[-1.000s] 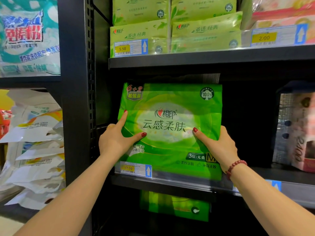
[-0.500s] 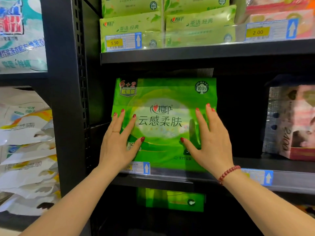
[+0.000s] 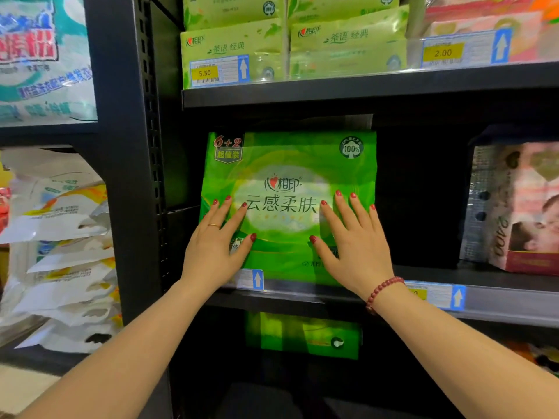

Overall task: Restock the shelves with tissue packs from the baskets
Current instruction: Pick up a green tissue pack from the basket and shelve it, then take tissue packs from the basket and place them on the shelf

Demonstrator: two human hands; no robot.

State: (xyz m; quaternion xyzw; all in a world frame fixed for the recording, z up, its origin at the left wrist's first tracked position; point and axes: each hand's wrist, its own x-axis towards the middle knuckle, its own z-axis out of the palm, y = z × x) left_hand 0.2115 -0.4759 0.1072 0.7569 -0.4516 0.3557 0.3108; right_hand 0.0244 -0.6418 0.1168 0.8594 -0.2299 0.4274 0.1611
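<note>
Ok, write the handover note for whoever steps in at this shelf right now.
Left hand: open, flat on the front of the green tissue pack.
Right hand: open, flat on the same pack.
Pack stands upright on the middle shelf, at its left end.
Done: this pack is placed.
Left: empty gap to its right, up to the pink pack. Baskets are out of view.

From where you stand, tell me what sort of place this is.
Most likely a shop aisle: dark metal shelves stocked with packaged goods, price tags clipped along their edges, and a green tissue pack standing upright, facing out.
</note>
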